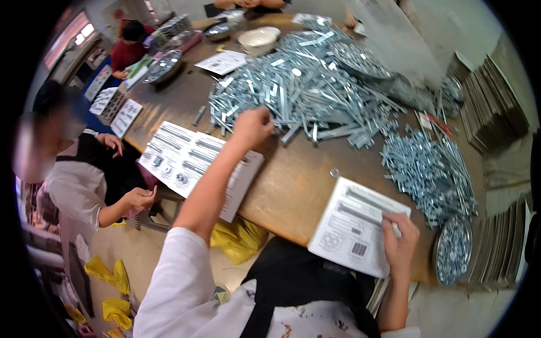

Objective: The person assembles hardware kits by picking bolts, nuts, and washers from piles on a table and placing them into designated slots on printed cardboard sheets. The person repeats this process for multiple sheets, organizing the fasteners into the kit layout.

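Note:
My left hand reaches over the table, fingers curled, at the near edge of a big pile of silvery bolts and flat metal strips. Whatever those fingers may hold is hidden. A white printed card with a barcode lies in front of me. Long grey bar shapes run across its top; I cannot tell whether they are printed or real. At this card's right side is my right hand, its fingers bent together, their contents unclear. Another stack of white cards lies under my left forearm. A small metal ring sits between the two.
A heap of smaller metal fasteners lies to the right, beside a filled metal bowl. Stacks of cardboard line the right side. A white basin stands at the back. Another person sits close on the left.

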Demonstrator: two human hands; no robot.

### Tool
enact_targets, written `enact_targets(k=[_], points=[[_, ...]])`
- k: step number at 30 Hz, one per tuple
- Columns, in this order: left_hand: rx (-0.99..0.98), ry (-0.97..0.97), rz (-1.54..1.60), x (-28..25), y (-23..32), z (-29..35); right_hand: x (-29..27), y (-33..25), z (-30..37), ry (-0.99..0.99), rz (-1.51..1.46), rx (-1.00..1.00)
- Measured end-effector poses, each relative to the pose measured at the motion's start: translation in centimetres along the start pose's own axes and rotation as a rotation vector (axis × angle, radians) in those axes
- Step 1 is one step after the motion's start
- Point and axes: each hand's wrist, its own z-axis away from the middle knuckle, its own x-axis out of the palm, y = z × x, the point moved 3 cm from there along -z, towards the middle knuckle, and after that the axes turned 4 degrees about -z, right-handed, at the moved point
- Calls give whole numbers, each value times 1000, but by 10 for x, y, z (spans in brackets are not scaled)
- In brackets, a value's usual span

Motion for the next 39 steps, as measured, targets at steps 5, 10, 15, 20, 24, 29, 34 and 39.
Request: enact_targets(k=[5, 10, 15, 20, 24, 29, 34, 39], points=[[5, -114, 690, -24, 55, 78, -21, 25, 10, 129, -54, 200], [84, -404, 822, 9, 144, 178, 11, 15, 25, -111, -138, 176], [363, -232, 500, 31, 162, 192, 38, 21, 39, -122, 108, -56], [353, -281, 501, 29, 157, 187, 45, 29, 41, -91, 104, -55], [328, -302, 515, 34, 153, 190, 47, 28, 39, -103, 119, -63], [356, -207, 482, 24, 146, 191, 43, 20, 35, -135, 100, 19], [184, -135, 483, 17, 106, 200, 34, 16, 29, -101, 26, 63], [180, 65, 367, 3, 87, 222, 68, -23, 10, -382, -399, 229]])
